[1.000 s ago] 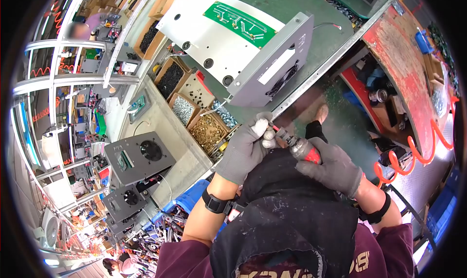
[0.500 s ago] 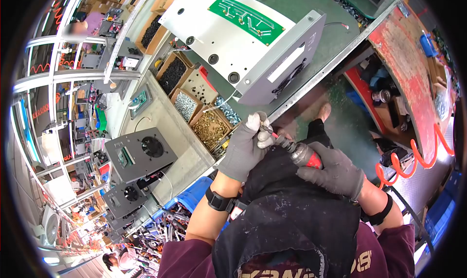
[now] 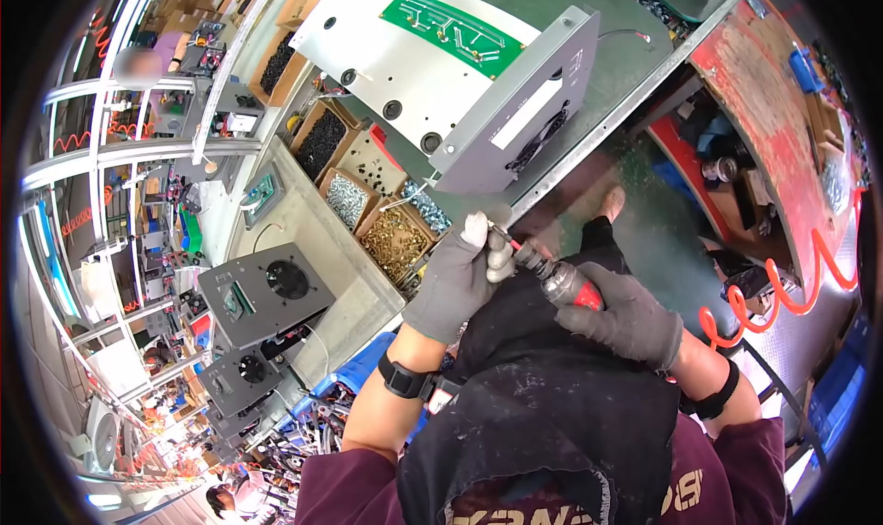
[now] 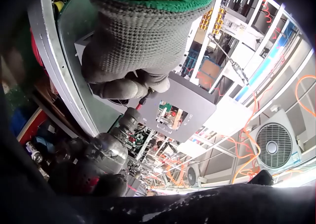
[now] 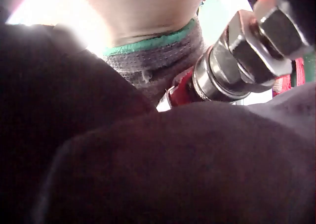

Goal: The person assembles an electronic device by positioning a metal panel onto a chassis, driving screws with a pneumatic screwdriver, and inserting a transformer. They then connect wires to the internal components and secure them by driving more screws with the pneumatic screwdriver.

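Observation:
In the head view the gloved right hand (image 3: 628,315) grips a red and silver power driver (image 3: 568,284) whose tip points toward the other hand. The gloved left hand (image 3: 454,281), fingertips pinched at the driver's bit (image 3: 507,239), is just beyond the chuck. From the left wrist, the left hand (image 4: 133,56) has its fingers curled at the red-banded bit (image 4: 142,101), and the driver (image 4: 109,147) lies below. What small part is between those fingertips cannot be told. The right wrist view shows metal fittings (image 5: 237,61) near the glove (image 5: 153,70); cloth hides the rest.
A white panel (image 3: 386,74) with a green circuit board (image 3: 455,34) joins a grey fan panel (image 3: 520,111) on the green bench. Boxes of gold screws (image 3: 394,242) and black screws (image 3: 322,141) stand left. A red coiled hose (image 3: 763,318) hangs right.
Both hands and the driver stay together in front of the body, with only slight shifts. The surroundings sway a little in the head view, and the coiled hose has shifted slightly.

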A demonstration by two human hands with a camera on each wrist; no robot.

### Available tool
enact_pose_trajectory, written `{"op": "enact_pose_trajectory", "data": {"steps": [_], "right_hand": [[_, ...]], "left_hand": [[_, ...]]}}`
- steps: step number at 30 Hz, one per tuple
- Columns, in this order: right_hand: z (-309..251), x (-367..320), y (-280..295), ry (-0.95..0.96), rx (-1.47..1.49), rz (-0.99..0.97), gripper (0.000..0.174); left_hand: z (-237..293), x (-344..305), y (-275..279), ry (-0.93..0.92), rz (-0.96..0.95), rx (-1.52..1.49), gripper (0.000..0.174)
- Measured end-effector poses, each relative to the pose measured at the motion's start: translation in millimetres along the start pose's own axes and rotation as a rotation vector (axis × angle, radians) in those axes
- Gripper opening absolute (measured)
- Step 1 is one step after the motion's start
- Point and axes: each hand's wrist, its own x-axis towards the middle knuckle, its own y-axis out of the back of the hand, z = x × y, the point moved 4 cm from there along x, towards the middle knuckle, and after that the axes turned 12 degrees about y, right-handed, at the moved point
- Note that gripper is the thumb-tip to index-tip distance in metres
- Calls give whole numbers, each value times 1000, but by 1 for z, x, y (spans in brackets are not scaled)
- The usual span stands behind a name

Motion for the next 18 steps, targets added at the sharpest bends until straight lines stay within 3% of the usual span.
{"op": "enact_pose_trajectory", "data": {"steps": [1, 3, 4, 6, 9, 15, 18], "right_hand": [[7, 1, -1, 0, 3, 2, 44], [17, 2, 1, 246, 33, 146, 49], [14, 3, 4, 245, 36, 150, 49], [10, 7, 8, 62, -72, 44, 60], [9, 12, 4, 22, -39, 88, 68], [2, 19, 1, -80, -61, 94, 67], [5, 23, -2, -16, -43, 111, 65]], "left_hand": [[1, -2, 8, 55, 61, 46, 37], [13, 4, 44, 129, 245, 94, 42], [29, 4, 38, -32, 379, 235, 37], [53, 15, 38, -171, 361, 397, 24], [71, 29, 22, -197, 447, 579, 12], [71, 31, 16, -88, 451, 617, 7], [71, 35, 17, -82, 367, 600, 8]]}}
